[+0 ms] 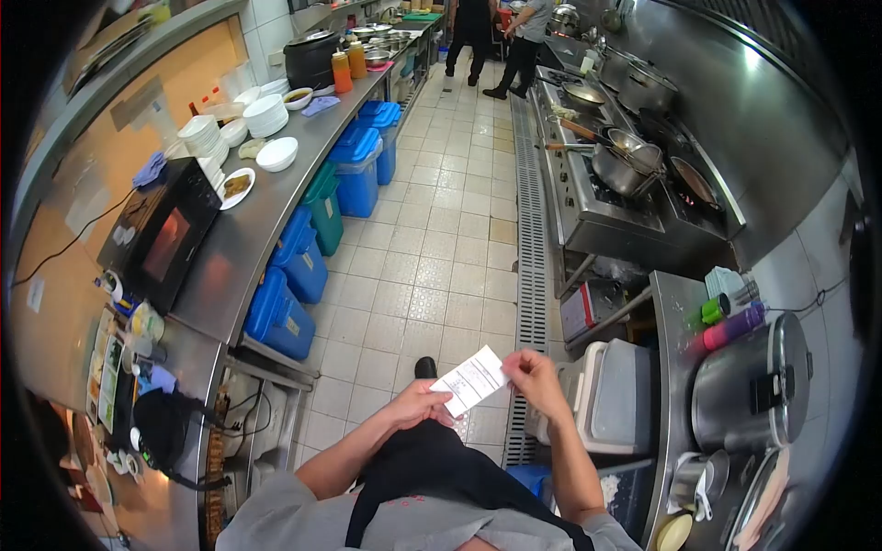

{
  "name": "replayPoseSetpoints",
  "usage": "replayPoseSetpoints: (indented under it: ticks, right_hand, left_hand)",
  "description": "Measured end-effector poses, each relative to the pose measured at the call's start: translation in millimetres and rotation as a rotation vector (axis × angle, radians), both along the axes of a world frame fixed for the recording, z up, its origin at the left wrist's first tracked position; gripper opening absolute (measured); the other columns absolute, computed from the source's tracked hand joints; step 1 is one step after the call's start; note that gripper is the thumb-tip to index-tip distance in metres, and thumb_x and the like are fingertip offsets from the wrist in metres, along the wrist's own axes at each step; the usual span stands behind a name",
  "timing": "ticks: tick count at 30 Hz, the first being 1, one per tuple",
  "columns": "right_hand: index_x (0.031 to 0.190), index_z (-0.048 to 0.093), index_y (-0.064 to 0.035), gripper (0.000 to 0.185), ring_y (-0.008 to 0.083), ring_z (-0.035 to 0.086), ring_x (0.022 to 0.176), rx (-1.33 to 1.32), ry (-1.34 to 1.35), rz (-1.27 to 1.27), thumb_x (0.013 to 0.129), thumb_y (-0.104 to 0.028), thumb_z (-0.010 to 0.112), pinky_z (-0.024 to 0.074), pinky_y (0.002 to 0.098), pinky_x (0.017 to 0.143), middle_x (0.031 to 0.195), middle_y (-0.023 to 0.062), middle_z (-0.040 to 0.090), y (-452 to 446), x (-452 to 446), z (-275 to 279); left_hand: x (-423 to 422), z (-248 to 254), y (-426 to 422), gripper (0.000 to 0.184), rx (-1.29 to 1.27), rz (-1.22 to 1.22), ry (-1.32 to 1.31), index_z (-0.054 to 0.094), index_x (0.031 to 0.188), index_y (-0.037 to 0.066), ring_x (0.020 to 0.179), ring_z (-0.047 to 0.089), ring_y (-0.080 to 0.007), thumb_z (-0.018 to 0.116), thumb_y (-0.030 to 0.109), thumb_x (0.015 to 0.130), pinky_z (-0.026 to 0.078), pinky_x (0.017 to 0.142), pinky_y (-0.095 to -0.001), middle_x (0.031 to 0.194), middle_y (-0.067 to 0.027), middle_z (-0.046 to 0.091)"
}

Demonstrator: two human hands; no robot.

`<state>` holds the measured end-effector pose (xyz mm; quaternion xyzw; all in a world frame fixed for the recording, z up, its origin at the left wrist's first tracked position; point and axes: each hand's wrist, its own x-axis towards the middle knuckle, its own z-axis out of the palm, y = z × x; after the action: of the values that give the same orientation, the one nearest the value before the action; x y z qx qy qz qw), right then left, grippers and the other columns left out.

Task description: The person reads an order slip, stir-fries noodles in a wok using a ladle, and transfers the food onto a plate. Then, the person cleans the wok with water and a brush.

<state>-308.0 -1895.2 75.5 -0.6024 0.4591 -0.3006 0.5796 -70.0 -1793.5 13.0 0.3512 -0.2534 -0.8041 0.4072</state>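
Note:
A white paper order slip (469, 380) with printed lines is held up in front of my dark apron, over the tiled floor. My left hand (421, 404) pinches its lower left end between thumb and fingers. At the upper right end, my right hand (536, 377) grips the slip's edge with thumb and fingertips. The slip is tilted, its right end higher. The writing on it is too small to read.
Steel counter (303, 158) on the left bears a microwave (161, 234), stacked plates (266, 116) and sauce bottles (342, 72); blue bins (299, 254) stand beneath. Stove (588, 197) with pans and a large pot (749, 381) are right. Two people (470, 37) stand far ahead.

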Motion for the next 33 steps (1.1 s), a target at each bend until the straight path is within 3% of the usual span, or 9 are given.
replayPoseSetpoints:
  ticks: [2, 5, 8, 11, 13, 15, 20, 23, 33]
  right_hand:
    - [0.103, 0.062, -0.0017, 0.016, 0.0047, 0.053, 0.059, -0.063, 0.016, -0.074, 0.088, -0.003, 0.06, 0.0422, 0.0193, 0.049, 0.076, -0.0003, 0.06, -55.4, 5.8, 10.1]
    - [0.113, 0.061, -0.0027, 0.026, 0.0035, 0.048, 0.058, -0.146, -0.013, -0.166, 0.086, -0.001, 0.06, 0.0387, 0.0184, 0.05, 0.075, -0.0015, 0.057, -125.0, 27.1, 59.1]
    - [0.115, 0.063, -0.003, 0.03, 0.0037, 0.041, 0.055, -0.419, 0.023, -0.199, 0.086, -0.001, 0.06, 0.0339, 0.0212, 0.049, 0.062, -0.0037, 0.047, -158.1, 64.3, 116.9]
    - [0.115, 0.062, -0.0024, 0.031, 0.0039, 0.041, 0.054, -0.58, 0.071, -0.229, 0.085, 0.0, 0.06, 0.0339, 0.0213, 0.049, 0.06, -0.002, 0.046, -204.0, 91.3, 126.5]
    - [0.115, 0.062, -0.0035, 0.03, 0.0065, 0.045, 0.054, -0.536, 0.153, -0.208, 0.085, -0.002, 0.06, 0.0385, 0.0244, 0.05, 0.059, 0.0035, 0.051, -241.1, 115.6, 113.9]
    - [0.116, 0.062, -0.0043, 0.032, 0.009, 0.048, 0.054, -0.526, 0.248, -0.129, 0.084, -0.003, 0.06, 0.0412, 0.0269, 0.052, 0.06, 0.0058, 0.054, -287.8, 134.6, 65.2]
    - [0.118, 0.061, -0.0024, 0.035, 0.0061, 0.044, 0.058, -0.373, 0.197, -0.14, 0.084, -0.001, 0.06, 0.0398, 0.0238, 0.054, 0.064, 0.0, 0.05, -372.7, 154.2, 42.4]
    - [0.121, 0.059, -0.0028, 0.036, 0.004, 0.043, 0.059, -0.31, 0.115, -0.125, 0.085, -0.001, 0.06, 0.0385, 0.0218, 0.054, 0.066, -0.0025, 0.05, -429.7, 165.2, 44.7]
    - [0.125, 0.056, -0.0023, 0.04, 0.0031, 0.044, 0.059, -0.048, -0.071, 0.057, 0.086, -0.003, 0.06, 0.038, 0.0198, 0.053, 0.067, -0.0035, 0.051, -639.8, 195.8, 5.5]
  left_hand:
    - [16.9, -21.5, -64.4, 0.03, 0.007, 0.014, -0.084, 0.051, 0.119, -0.007, 0.087, 0.068, -0.0267, 0.05, 0.009, 0.094, 0.058, 0.069, -0.0357, 0.102, -0.0172, 0.065]
    - [44.3, -6.0, -180.3, 0.029, 0.023, 0.11, -0.261, 0.052, 0.115, -0.011, 0.085, 0.067, -0.0265, 0.046, 0.005, 0.091, 0.058, 0.069, -0.0356, 0.1, -0.0198, 0.064]
    - [61.6, 3.6, -282.7, 0.028, -0.033, 0.276, -0.267, 0.055, 0.111, -0.011, 0.085, 0.067, -0.0253, 0.045, 0.004, 0.089, 0.058, 0.07, -0.0344, 0.097, -0.0187, 0.065]
    - [66.2, 15.9, -357.2, 0.029, -0.19, 0.309, -0.306, 0.056, 0.108, -0.011, 0.083, 0.068, -0.0247, 0.045, 0.001, 0.085, 0.059, 0.07, -0.0321, 0.099, -0.0174, 0.066]
    - [65.4, 42.8, -386.2, 0.029, -0.254, 0.308, -0.27, 0.057, 0.108, -0.011, 0.079, 0.068, -0.0226, 0.044, -0.002, 0.084, 0.058, 0.068, -0.0304, 0.096, -0.0162, 0.066]
    - [61.1, 62.2, -405.1, 0.03, -0.32, 0.309, -0.253, 0.058, 0.109, -0.01, 0.077, 0.068, -0.0218, 0.044, -0.003, 0.084, 0.058, 0.066, -0.0301, 0.094, -0.0156, 0.066]
    - [93.7, 34.9, -498.5, 0.031, -0.321, 0.395, -0.291, 0.056, 0.11, -0.008, 0.075, 0.067, -0.021, 0.042, -0.004, 0.083, 0.058, 0.066, -0.0325, 0.092, -0.0158, 0.066]
    - [112.6, 47.8, -562.7, 0.03, -0.221, 0.48, -0.259, 0.056, 0.109, -0.007, 0.075, 0.067, -0.022, 0.043, -0.003, 0.083, 0.058, 0.066, -0.0339, 0.092, -0.016, 0.066]
    - [257.2, 46.3, -852.7, 0.027, -0.31, 1.029, -0.252, 0.053, 0.112, -0.008, 0.072, 0.068, -0.0257, 0.043, 0.0, 0.088, 0.059, 0.059, -0.0327, 0.094, -0.0192, 0.065]
